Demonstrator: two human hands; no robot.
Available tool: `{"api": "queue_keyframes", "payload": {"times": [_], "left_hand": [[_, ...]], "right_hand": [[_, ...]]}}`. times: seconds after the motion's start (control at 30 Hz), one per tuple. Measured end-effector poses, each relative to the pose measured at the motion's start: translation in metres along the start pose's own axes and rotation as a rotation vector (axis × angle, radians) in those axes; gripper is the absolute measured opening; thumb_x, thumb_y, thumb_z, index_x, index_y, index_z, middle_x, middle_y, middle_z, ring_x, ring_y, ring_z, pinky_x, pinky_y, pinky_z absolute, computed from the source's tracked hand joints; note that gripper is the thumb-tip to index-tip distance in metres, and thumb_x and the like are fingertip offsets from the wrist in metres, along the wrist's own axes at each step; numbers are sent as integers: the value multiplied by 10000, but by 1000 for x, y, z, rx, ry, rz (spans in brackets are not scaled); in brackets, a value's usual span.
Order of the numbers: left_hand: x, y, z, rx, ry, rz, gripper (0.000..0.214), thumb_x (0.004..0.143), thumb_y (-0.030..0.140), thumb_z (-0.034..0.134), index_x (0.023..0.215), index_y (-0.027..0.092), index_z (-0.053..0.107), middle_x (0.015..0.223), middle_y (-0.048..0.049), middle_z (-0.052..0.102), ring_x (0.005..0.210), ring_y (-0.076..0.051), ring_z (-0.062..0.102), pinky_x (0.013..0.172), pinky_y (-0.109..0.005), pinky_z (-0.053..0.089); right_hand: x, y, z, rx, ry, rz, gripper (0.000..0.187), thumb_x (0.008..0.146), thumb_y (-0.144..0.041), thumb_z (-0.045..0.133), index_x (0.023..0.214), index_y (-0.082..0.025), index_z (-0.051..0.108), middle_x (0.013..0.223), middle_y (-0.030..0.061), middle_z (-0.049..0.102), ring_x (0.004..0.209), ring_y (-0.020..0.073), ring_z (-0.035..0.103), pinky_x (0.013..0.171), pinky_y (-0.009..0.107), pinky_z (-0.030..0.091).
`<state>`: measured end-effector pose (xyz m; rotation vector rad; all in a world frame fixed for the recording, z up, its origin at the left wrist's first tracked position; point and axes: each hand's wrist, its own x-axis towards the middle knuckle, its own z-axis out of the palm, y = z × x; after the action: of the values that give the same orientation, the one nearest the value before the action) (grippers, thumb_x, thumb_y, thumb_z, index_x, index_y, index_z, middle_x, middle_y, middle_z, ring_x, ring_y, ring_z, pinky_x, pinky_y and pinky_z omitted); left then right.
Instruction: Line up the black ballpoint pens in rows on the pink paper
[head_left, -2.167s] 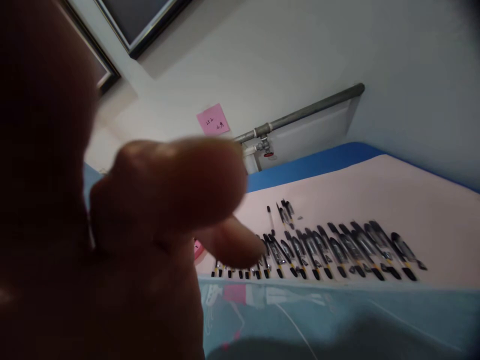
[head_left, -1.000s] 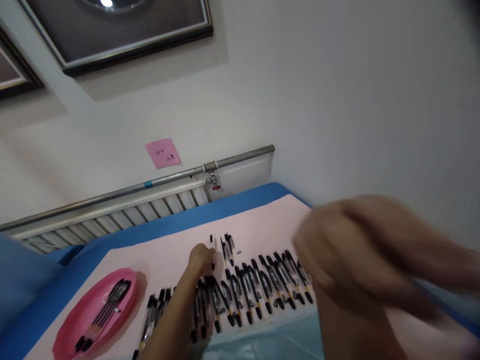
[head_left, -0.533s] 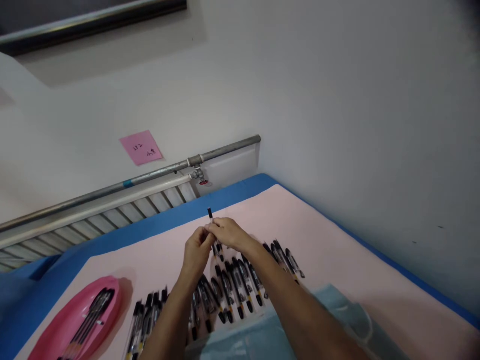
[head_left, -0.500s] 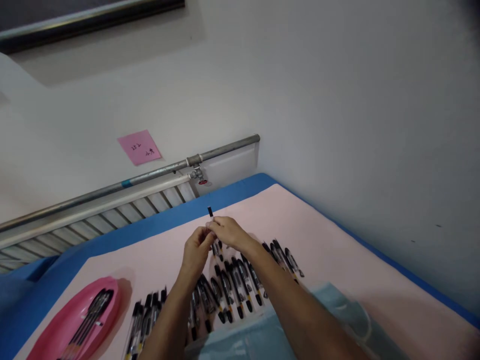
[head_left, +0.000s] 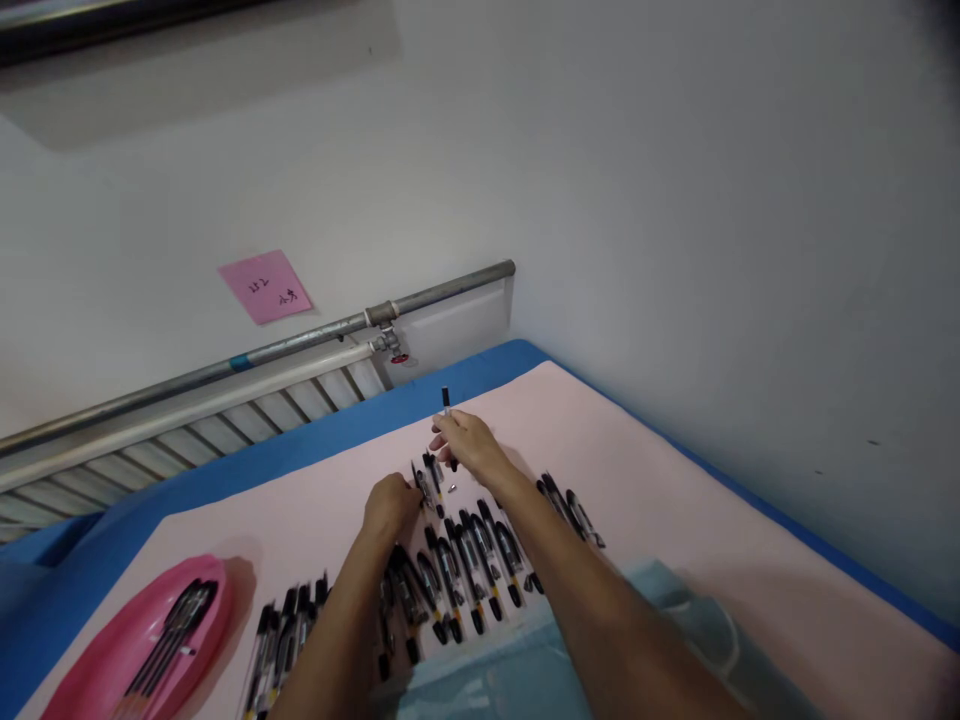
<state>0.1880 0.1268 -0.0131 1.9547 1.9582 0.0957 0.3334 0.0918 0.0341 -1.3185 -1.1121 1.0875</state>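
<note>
My right hand (head_left: 469,442) is closed around a thin pen part (head_left: 446,398) whose black tip sticks up above my fingers. My left hand (head_left: 391,505) rests lower on the pink mat (head_left: 675,500), with its fingers pinched at a small pen piece (head_left: 421,483) by a little cluster of parts. A long row of black pens (head_left: 465,565) lies on the mat beneath both forearms.
A pink oval tray (head_left: 97,665) holding several black pens sits at the near left. Behind the blue table edge (head_left: 300,440) run a radiator and a metal pipe (head_left: 300,340). A pink sticky note (head_left: 262,286) hangs on the white wall, which closes in on the right.
My hands, joined over the pens half a second ago, have separated. The right hand rose with the thin part; the left dropped to the cluster on the mat.
</note>
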Motion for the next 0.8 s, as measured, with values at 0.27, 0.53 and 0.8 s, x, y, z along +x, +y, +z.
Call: {"api": "queue_keyframes", "payload": {"times": [0.27,0.53,0.8], "left_hand": [[3,2,1,-190,7,-108,69,592,182,583,552,126,590,885,-248,670,983,-342,582,774,-391,419],[-27,-26,-32,-1010,8,-118,117,692,217,546,595,156,521,573,-29,612,569,-137,611,496,-218,435],[-56,-75,-44,-1689,99,-170,157,732,9,496,773,123,597,662,-37,637,634,-93,627,601,-184,516]], "right_hand": [[-3,-5,3,-9,-30,-22,182,826,-260,411,723,-144,506,641,24,612,408,65,495,404,173,374],[-3,1,2,-183,-63,-109,211,825,-280,401,657,-170,468,548,-17,538,433,79,456,439,188,341],[-25,28,61,-448,-378,-317,287,836,-372,436,702,-167,586,580,-22,523,571,102,460,523,197,297]]}}
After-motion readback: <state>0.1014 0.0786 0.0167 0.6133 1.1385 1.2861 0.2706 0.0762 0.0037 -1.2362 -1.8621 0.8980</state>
